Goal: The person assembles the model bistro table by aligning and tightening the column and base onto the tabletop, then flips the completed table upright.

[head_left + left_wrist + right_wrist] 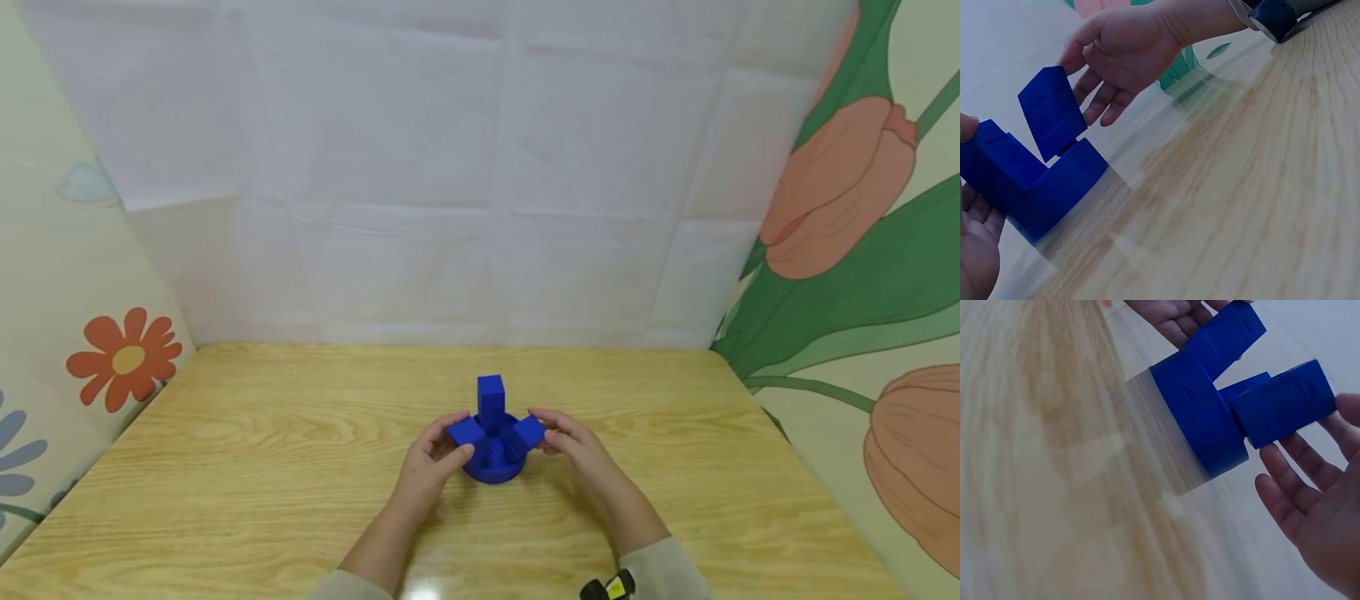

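Note:
A blue round base (pixel 495 477) stands on the table between both hands, with three blue blocks set around it. My left hand (pixel 422 477) pinches the left block (pixel 467 431) between thumb and fingers. On the other side, my right hand (pixel 592 462) holds the right block (pixel 529 432) with thumb and fingertips at its outer end. Untouched at the rear, the back block (pixel 491 396) rises upright. Both held blocks lean outward. In the right wrist view, a narrow gap shows between the right-hand block (pixel 1285 403) and the base's rim (pixel 1200 419).
A wood-grain table (pixel 262 483) spreads around the hands. Behind it hangs a creased white sheet (pixel 465 167). Painted flowers cover the side walls, such as a red flower (pixel 127 360). A black device (pixel 607 587) is worn at the right wrist.

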The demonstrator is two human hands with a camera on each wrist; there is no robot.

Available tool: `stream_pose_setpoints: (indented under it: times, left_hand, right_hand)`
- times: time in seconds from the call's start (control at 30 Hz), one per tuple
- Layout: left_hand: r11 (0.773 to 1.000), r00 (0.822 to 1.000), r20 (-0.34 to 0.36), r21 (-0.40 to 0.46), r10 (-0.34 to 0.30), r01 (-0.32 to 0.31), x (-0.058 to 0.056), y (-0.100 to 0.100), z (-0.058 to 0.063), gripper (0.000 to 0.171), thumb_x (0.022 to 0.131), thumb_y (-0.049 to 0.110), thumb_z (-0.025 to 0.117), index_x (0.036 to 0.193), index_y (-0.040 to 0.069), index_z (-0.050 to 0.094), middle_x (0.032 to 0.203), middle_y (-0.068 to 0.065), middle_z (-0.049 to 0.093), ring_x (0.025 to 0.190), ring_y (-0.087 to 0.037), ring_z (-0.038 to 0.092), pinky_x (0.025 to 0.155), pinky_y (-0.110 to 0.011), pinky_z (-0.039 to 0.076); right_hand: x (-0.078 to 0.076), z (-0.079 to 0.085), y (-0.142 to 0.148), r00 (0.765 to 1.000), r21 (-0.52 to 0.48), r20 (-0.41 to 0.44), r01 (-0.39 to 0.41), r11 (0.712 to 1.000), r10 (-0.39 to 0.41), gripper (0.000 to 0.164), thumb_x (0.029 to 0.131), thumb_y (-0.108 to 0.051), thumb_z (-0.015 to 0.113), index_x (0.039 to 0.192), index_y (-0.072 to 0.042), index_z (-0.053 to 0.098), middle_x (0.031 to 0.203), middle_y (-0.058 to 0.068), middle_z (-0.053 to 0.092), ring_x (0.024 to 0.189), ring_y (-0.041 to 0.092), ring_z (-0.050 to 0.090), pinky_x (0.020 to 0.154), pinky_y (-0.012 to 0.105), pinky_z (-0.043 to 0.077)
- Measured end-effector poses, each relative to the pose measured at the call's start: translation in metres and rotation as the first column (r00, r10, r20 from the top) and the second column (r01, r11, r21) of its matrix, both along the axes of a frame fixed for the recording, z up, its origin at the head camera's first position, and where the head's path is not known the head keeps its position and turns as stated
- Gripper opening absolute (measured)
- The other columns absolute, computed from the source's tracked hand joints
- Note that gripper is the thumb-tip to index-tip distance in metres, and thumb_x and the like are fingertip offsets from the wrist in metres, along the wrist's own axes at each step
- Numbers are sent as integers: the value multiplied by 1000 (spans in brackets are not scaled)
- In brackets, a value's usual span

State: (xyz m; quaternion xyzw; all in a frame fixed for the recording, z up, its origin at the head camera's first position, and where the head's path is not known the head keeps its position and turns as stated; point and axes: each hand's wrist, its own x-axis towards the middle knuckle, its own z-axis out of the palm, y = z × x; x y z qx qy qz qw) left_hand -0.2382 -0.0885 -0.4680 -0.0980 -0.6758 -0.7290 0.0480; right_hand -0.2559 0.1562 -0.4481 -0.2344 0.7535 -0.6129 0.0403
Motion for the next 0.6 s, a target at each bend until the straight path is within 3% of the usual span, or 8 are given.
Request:
stream_pose_setpoints:
  times: [0.13,0.27,0.43,0.6]
  left_hand:
    - [1000,1000,2,-5,-3,3,0,-1,0,46,87,-4,65,132,-6,54,128,-22,59,104,-2,60,89,-16,49]
    - [1000,1000,13,-5,-2,2,1,-1,0,47,87,-3,65,133,-7,53,128,-20,60,105,-2,60,89,-16,49]
    - [1000,1000,7,2,0,0,0,0,0,47,88,-4,64,133,-8,52,128,-23,59,104,-2,60,90,-16,49]
    - [1000,999,-34,1,-8,8,0,0,-2,47,87,0,67,132,-8,53,126,-21,61,104,-2,61,89,-16,50]
  right_hand:
    - [2,0,0,1000,33,-21,-8,999,9,42,98,-9,54,134,12,46,110,19,59,93,7,60,85,24,50]
    - [4,1,-5,997,78,-67,39,996,-33,40,94,-11,63,128,7,52,111,26,59,97,13,58,85,25,49]
    - [4,3,-15,994,96,-51,104,990,-100,43,91,-10,67,129,4,53,121,24,59,109,27,57,95,37,48]
    - [1,3,-22,993,106,-34,117,987,-115,49,90,-12,69,133,2,51,133,22,57,124,35,51,105,48,42]
